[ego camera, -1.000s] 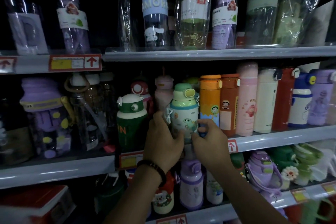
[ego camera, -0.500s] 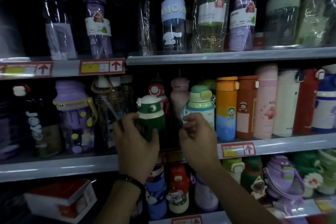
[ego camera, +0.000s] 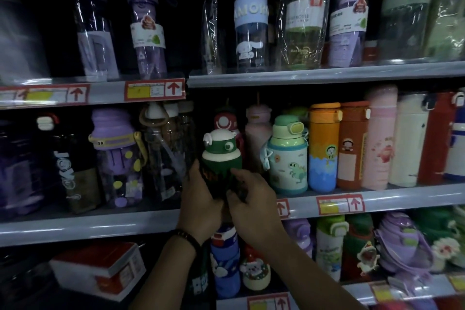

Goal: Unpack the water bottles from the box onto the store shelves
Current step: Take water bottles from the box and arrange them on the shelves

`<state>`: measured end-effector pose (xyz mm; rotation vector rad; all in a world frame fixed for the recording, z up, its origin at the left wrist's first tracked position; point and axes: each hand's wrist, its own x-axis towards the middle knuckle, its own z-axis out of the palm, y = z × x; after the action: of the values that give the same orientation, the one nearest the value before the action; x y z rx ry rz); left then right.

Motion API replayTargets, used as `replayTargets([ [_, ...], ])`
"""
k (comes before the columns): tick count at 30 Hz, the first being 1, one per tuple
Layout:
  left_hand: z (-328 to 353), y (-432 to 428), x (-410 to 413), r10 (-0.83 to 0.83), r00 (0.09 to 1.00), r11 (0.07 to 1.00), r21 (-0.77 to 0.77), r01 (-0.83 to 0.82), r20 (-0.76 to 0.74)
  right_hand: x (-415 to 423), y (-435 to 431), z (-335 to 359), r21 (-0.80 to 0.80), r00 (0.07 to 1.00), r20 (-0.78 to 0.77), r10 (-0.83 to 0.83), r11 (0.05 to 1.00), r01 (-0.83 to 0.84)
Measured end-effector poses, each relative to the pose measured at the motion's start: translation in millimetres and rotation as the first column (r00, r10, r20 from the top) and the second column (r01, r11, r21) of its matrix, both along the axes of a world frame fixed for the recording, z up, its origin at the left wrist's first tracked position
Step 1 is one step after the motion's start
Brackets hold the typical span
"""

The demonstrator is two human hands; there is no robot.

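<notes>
A dark green bottle [ego camera: 221, 156] with a white cap and a cartoon eye stands at the left end of the middle shelf [ego camera: 390, 199]. My left hand [ego camera: 201, 199] grips its lower body from the left. My right hand [ego camera: 249, 199] holds it from the right, fingers curled at its base. Just right of it stands a pale green dinosaur bottle [ego camera: 288, 156]. The bottle's bottom is hidden behind my hands. No box is in view.
Orange, pink, cream and red flasks [ego camera: 352, 143] fill the middle shelf to the right. Purple and clear bottles [ego camera: 115, 156] stand on the lower left shelf. Wrapped tall bottles [ego camera: 251, 20] line the top shelf. A red and white carton [ego camera: 100, 269] lies at the bottom left.
Both hands left the dinosaur bottle and moved left onto the dark green bottle. The view shifted left along the shelves.
</notes>
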<state>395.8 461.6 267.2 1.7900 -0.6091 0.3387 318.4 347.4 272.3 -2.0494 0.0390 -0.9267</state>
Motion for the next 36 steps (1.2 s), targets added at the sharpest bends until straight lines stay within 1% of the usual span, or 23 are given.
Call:
replayTargets([
  [4, -10, -7, 16, 0.030, 0.998, 0.995, 0.091, -0.026, -0.047, -3, -5, 3, 0.049, 0.999, -0.001, -0.039, 0.998, 0.039],
  [9, 4, -15, -7, 0.044, 0.998, 0.980, 0.194, -0.034, -0.048, -8, -11, 6, 0.089, 0.999, -0.001, -0.049, 0.995, 0.049],
  [12, 11, -13, -13, 0.097, 0.990, 0.960, 0.270, -0.068, -0.098, -9, -10, 8, 0.099, 0.999, -0.025, -0.046, 0.994, 0.049],
  [14, 14, -11, -6, 0.095, 0.987, 0.970, 0.234, -0.063, -0.128, -11, -10, 7, 0.129, 0.999, -0.025, -0.032, 0.991, 0.035],
  [17, 20, -10, 3, 0.047, 0.977, 0.984, 0.179, -0.010, -0.206, -13, -13, 2, 0.218, 1.000, -0.019, -0.017, 0.976, 0.021],
  [19, 21, -11, 5, 0.022, 0.973, 0.988, 0.154, 0.014, -0.229, -14, -12, -2, 0.252, 1.000, -0.018, -0.009, 0.968, 0.013],
  [24, 19, -14, 3, -0.017, 0.976, 0.992, 0.118, 0.043, -0.215, -9, -6, -5, 0.179, 0.998, -0.061, 0.000, 0.984, 0.011],
  [27, 14, -14, 8, 0.006, 0.984, 0.993, 0.114, 0.015, -0.180, -2, -10, -5, 0.148, 0.995, -0.095, 0.018, 0.989, -0.003],
  [28, 10, -15, 13, 0.015, 0.988, 0.992, 0.129, 0.004, -0.152, -2, -12, -3, 0.173, 0.994, -0.100, 0.042, 0.985, -0.024],
  [29, 6, -14, 18, 0.024, 0.991, 0.988, 0.152, -0.004, -0.133, -2, -14, -1, 0.242, 0.991, -0.100, 0.084, 0.969, -0.058],
  [31, -3, -13, 27, 0.044, 0.989, 0.981, 0.195, -0.016, -0.139, 0, -19, 1, 0.409, 0.980, -0.063, 0.187, 0.901, -0.145],
  [32, -3, -13, 28, 0.056, 0.988, 0.978, 0.205, -0.025, -0.143, 0, -20, 2, 0.467, 0.974, -0.042, 0.221, 0.867, -0.176],
  [34, 2, -13, 23, 0.061, 0.990, 0.977, 0.210, -0.033, -0.128, 1, -23, 1, 0.512, 0.969, -0.017, 0.247, 0.835, -0.204],
  [36, 8, -13, 18, 0.041, 0.992, 0.981, 0.193, -0.017, -0.123, 1, -24, -1, 0.519, 0.967, -0.007, 0.255, 0.827, -0.215],
])
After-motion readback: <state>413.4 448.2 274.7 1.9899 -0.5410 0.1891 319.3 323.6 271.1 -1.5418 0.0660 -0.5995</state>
